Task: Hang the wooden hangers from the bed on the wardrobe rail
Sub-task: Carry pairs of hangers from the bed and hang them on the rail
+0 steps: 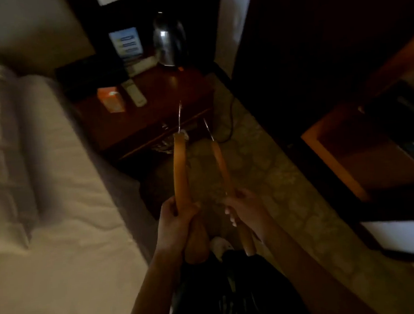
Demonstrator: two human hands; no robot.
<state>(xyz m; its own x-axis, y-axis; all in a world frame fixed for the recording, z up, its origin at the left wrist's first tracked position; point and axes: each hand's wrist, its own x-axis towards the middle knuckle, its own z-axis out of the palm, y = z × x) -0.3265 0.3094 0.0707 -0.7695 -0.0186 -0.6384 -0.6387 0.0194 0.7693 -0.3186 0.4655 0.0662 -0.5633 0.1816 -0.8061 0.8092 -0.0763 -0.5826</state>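
Above the carpet (263,152) beside the bed (41,196), my left grip (178,217) is curled round one wooden hanger (180,169) and my right grip (245,209) round a second hanger (220,160). The two are seen edge-on and apart, their metal hooks pointing toward the bedside surface (170,95). It carries a kettle (169,38), a remote (134,92) and, in the dim light, possibly an orange carton (111,100).

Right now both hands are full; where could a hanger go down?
Bare bed left of the left hand; nightstand top between remote and kettle, toward its front edge. Crowded: nightstand's back, around card and orange box.
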